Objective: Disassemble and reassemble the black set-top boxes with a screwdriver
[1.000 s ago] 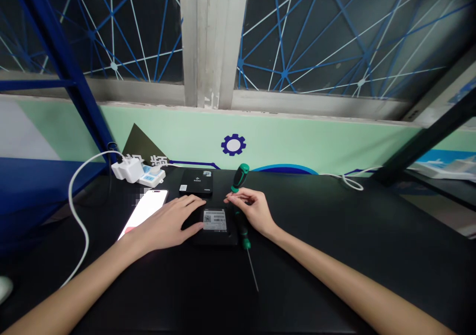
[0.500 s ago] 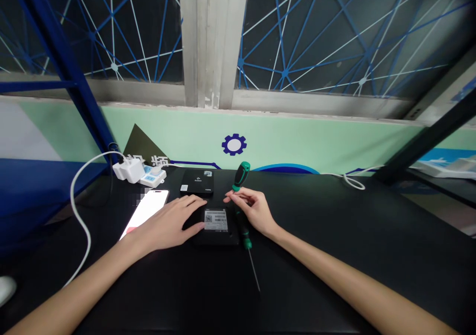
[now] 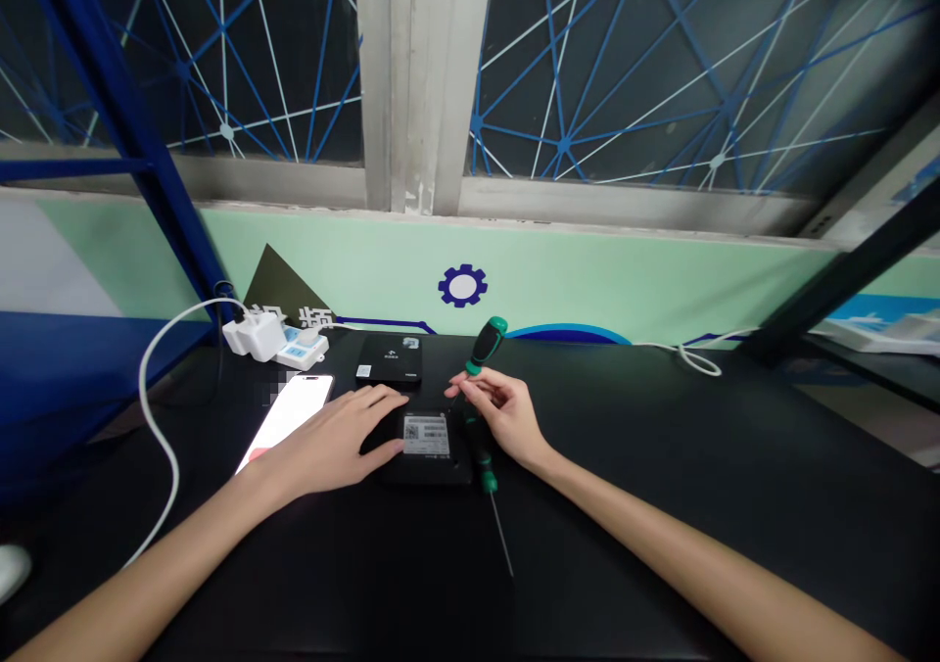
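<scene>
A black flat box with a white label lies on the black table. My left hand rests on its left side, fingers stretched out and apart. At the far right corner of the box, my right hand pinches a green-and-black screwdriver near the base of its handle. The handle leans to the right, and its thin shaft points down towards the box; the tip is hard to make out. A second screwdriver lies along the right side of the box, its upper handle partly behind my right hand.
Behind the labelled box lies another black box. A lit phone lies beside my left forearm. White plugs sit in a power strip at the back left, with a white cable curving forward. A cable loop lies at the back right.
The screwdriver in my right hand has tilted further to the right, its handle end swinging that way. My right hand has shifted slightly; my left hand stays where it was.
</scene>
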Demonstrator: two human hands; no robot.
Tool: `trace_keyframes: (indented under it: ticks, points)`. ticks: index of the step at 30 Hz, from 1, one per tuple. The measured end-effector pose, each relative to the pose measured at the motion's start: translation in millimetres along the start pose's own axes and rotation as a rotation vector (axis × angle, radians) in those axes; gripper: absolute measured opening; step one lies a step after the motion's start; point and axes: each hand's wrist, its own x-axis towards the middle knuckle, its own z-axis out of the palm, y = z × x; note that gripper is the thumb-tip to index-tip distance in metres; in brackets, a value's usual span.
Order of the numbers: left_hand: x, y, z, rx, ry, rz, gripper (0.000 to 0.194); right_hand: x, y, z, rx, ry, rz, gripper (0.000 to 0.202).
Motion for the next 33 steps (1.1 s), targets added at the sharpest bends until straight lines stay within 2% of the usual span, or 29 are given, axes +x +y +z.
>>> trace_keyframes:
  ticks: [12, 18, 21, 25, 33]
  points:
    - [0, 3, -2.8, -0.009, -0.004, -0.015, 0.048, 0, 1, 1, -0.032, 0.096, 0.020, 0.035]
    - [0, 3, -3.6, -0.010, -0.016, -0.019, 0.049, 0, 2, -1, -0.097, 0.044, -0.030, 0.030]
    - [0, 3, -3.3, -0.010, -0.021, -0.022, 0.049, 0, 4, -2, -0.120, 0.008, 0.012, 0.029]
    - [0, 3, -3.0, -0.014, -0.034, -0.037, 0.049, 0, 8, -2, -0.170, 0.047, 0.068, 0.028]
    - [0, 1, -2.0, -0.012, -0.020, -0.031, 0.049, 2, 9, -3, -0.284, 0.044, 0.046, 0.021]
